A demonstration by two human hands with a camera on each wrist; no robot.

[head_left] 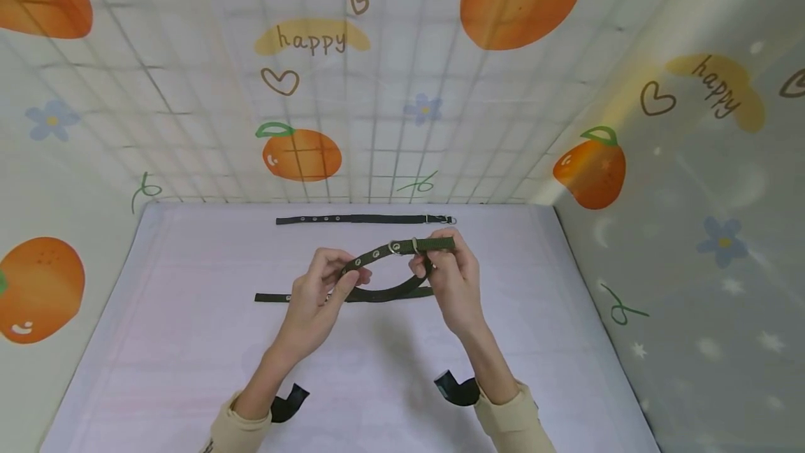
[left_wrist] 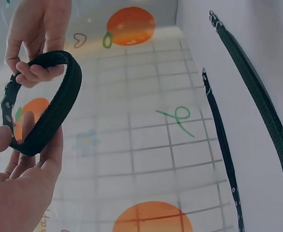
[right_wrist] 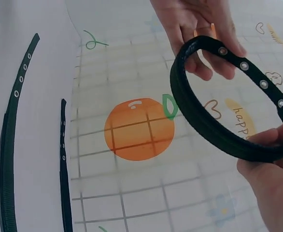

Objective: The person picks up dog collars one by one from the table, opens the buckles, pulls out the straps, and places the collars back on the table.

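Both hands hold a dark green webbing collar (head_left: 386, 294), bent into a closed loop above the table. My left hand (head_left: 312, 303) pinches the loop's left bend between thumb and fingers. At the other end, my right hand (head_left: 457, 292) grips the buckle side, where the strap end sticks out past a metal ring and keeper. Metal-rimmed holes line the upper strap, while the padded band (right_wrist: 194, 106) curves below. In the right wrist view, the right fingers hide most of the buckle.
A thin black collar (head_left: 383, 219) lies straight along the table's back edge. Nearer, another dark green collar (head_left: 270, 298) lies flat, partly hidden behind the hands and held loop. Printed curtains (head_left: 390, 103) hang round the white tabletop (head_left: 189, 355). Black curved pieces (head_left: 455, 390) protrude by both wrists.
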